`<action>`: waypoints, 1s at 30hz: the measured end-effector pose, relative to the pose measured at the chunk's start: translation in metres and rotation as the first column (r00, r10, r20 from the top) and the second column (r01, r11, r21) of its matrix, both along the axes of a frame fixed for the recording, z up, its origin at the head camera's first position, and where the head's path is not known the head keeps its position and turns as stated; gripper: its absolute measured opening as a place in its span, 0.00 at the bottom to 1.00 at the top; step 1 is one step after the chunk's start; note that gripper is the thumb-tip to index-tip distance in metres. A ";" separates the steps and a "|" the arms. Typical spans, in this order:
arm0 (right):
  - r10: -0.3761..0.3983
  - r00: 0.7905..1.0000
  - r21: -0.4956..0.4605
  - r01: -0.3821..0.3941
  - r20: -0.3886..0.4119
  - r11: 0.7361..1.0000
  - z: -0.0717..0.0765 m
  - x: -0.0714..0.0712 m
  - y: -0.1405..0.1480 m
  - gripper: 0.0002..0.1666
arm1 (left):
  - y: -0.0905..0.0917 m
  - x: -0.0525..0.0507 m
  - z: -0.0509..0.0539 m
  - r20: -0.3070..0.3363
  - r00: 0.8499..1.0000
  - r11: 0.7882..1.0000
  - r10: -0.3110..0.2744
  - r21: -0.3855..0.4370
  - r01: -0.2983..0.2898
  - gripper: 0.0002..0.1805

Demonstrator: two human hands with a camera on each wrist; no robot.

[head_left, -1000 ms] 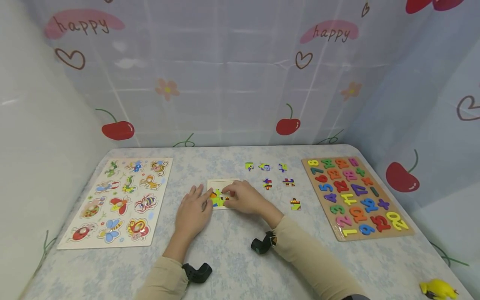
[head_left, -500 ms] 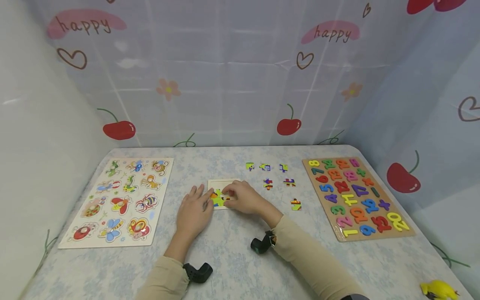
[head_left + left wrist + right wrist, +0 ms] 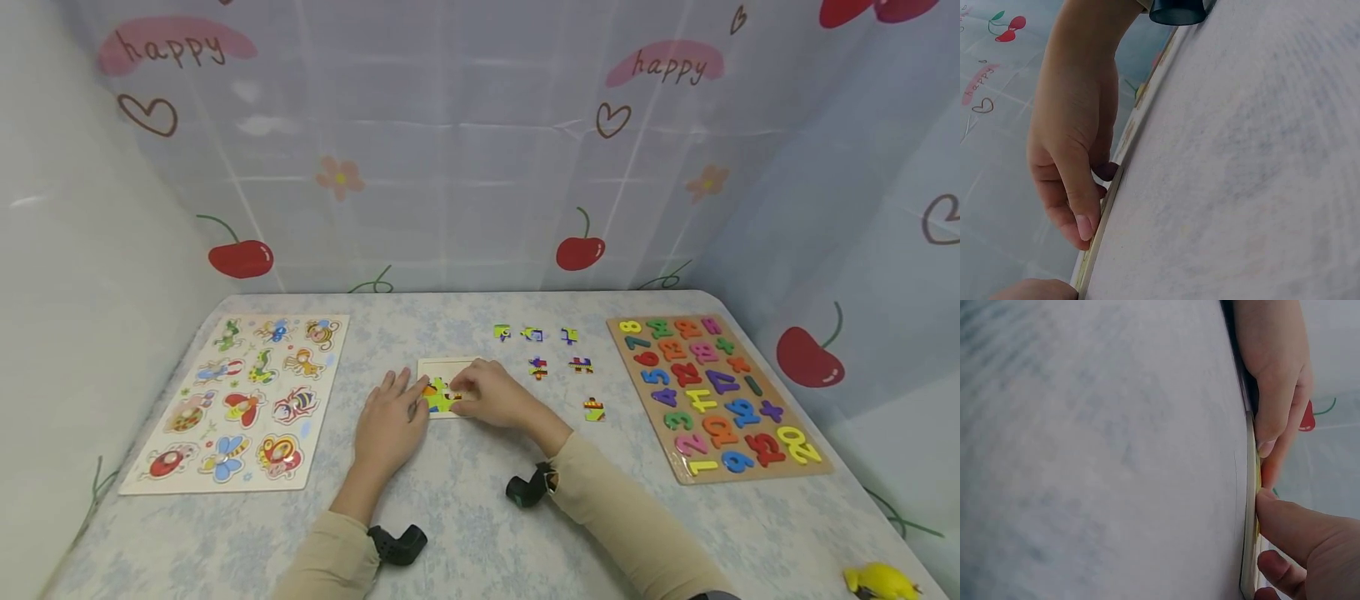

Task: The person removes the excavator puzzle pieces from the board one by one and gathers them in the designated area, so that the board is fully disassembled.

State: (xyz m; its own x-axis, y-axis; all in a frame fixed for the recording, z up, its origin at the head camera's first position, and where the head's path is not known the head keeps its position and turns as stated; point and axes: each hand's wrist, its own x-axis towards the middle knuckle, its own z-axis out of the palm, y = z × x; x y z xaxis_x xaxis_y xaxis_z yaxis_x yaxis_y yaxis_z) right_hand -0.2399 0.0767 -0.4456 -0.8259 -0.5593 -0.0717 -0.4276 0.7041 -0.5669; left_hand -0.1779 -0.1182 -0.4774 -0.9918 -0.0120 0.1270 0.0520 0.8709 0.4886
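Both hands remain at the puzzle board, barely shifted.

A small pale rectangular wooden puzzle tray is laid flat just below head-view ctr, w/ green, orange & blue jigsaw pcs set in its lower left; six loose multicoloured jigsaw pcs are spread rt of ctr.

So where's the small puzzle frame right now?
In the head view, the frame lies near mid-table, between the left hand and the right hand, to the left of the loose pieces.
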 end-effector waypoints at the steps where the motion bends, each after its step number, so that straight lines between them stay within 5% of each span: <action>1: -0.005 1.000 -0.002 0.005 0.004 1.000 0.001 0.000 0.001 0.15 | 0.000 0.000 0.000 -0.004 1.000 1.000 0.001 0.001 -0.001 0.25; 16: -0.028 0.990 -0.185 0.053 0.135 0.981 0.006 0.004 0.009 0.11 | 0.002 0.001 0.000 0.003 1.000 1.000 0.012 0.000 -0.012 0.25; 30: -0.182 0.971 -0.106 0.199 0.155 0.974 0.022 0.007 0.082 0.12 | 0.000 0.002 0.000 0.007 1.000 1.000 0.000 0.020 0.000 0.26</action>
